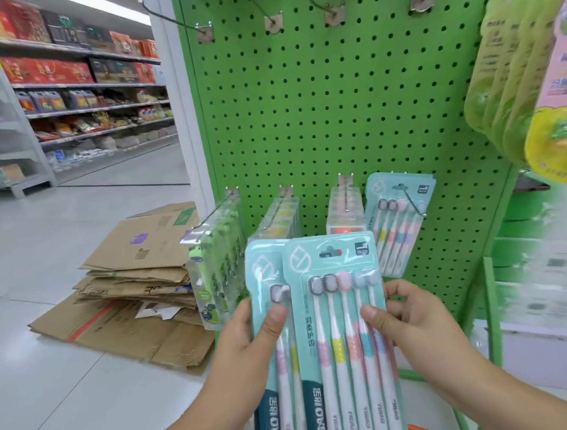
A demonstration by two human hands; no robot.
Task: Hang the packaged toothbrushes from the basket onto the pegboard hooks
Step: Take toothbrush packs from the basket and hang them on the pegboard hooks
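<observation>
**Ana:** Supermarket aisle behind us, stocked shelves (91, 77) running down the left, and flattened cardboard boxes (136, 285) stacked on the grey floor beside a bright green pegboard (318, 111).

**Ben:** And dead centre, two toothbrush packs held up in front of that board. Talk me through them.

**Ana:** Front pack (343, 328): pale teal card, a white leaf logo top left, a hang slot at the top, and five brushes under clear plastic. Two grey heads, one pink, two blue, with white handles banded pink, yellow, pink, blue, blue. A dark teal strip with white lettering sits along its lower left.

**Ben:** The rear pack (269, 316)?

**Ana:** Same design, tucked behind and offset left, mostly covered. One grey head shows.

**Ben:** Hands?

**Ana:** Left hand (247, 345) grips the rear pack, thumb pressed on its face, fingers curled behind. Right hand (413, 320) pinches the front pack's right edge, thumb on the plastic, fingers wrapped round the back.

**Ben:** Anything on the board already?

**Ana:** One matching hung pack (398, 220) dangles from the lower-right hook (412, 202), tilted. To its left, three lower hooks carry other clear-boxed goods: green (217, 253), yellowish (280, 215), pinkish (344, 210). The upper hooks (271, 17) are bare.

**Ben:** And far right?

**Ana:** Green and pink pouches (527, 73), blurred, hanging close to the camera.
</observation>
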